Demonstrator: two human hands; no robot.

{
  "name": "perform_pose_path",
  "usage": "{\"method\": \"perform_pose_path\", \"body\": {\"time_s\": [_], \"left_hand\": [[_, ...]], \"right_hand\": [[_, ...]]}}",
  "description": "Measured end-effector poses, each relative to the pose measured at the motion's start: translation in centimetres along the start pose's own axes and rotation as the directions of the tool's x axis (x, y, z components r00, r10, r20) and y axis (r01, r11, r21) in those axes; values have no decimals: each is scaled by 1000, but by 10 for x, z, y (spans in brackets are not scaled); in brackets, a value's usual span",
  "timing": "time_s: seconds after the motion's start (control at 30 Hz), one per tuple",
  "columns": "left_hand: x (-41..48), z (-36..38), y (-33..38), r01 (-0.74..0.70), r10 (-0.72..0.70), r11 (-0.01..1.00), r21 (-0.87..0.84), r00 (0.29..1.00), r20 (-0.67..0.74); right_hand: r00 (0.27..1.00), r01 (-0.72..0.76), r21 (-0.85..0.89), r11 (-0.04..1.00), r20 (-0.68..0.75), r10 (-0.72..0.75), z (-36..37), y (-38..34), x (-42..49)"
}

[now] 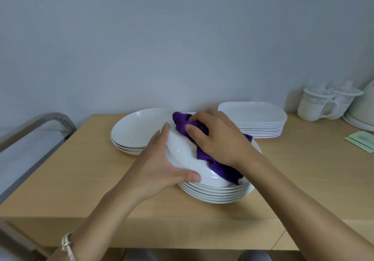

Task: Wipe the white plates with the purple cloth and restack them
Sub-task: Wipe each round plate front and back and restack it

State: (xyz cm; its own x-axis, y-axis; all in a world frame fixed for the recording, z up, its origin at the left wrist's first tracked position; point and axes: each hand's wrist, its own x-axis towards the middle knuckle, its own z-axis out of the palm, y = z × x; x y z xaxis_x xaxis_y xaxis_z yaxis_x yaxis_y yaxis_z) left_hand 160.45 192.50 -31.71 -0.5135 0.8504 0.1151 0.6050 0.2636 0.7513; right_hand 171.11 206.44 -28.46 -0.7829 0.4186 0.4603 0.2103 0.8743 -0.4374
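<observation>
A white round plate (pixel 182 155) is tilted up over a stack of several white plates (pixel 218 195) in the middle of the wooden table. My left hand (pixel 159 163) grips the tilted plate's left rim, thumb at the near edge. A purple cloth (pixel 186 125) lies bunched on that plate, and my right hand (pixel 218 137) grips the cloth and presses it onto the plate. A smaller stack of white round plates (pixel 135 131) sits just to the left and behind.
A stack of several white square plates (pixel 255 115) stands at the back right. Two lidded white mugs (pixel 317 105) and a white kettle (pixel 362 111) stand at the far right, green paper packets (pixel 362 141) in front. A metal rail (pixel 34 125) runs left of the table (pixel 81 179).
</observation>
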Motion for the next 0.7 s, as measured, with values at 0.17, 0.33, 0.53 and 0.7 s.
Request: {"method": "perform_pose_path", "body": {"time_s": [0.17,0.33,0.53,0.7], "left_hand": [[-4,0,3,13,-13,1000,14,1000,-3],[-7,1,5,47,-46,998,-31,999,24],[-5,0,-1,151,-165,919,-364,986,-7],[-2,7,10,130,-170,820,-557,985,-21]], "right_hand": [[994,-98,-63,993,-56,95,9,14,25],[976,-211,-116,970,-82,203,3,29,15],[965,-261,-113,959,-66,254,-4,35,1],[960,-274,-64,960,-84,268,-3,33,-1]]}}
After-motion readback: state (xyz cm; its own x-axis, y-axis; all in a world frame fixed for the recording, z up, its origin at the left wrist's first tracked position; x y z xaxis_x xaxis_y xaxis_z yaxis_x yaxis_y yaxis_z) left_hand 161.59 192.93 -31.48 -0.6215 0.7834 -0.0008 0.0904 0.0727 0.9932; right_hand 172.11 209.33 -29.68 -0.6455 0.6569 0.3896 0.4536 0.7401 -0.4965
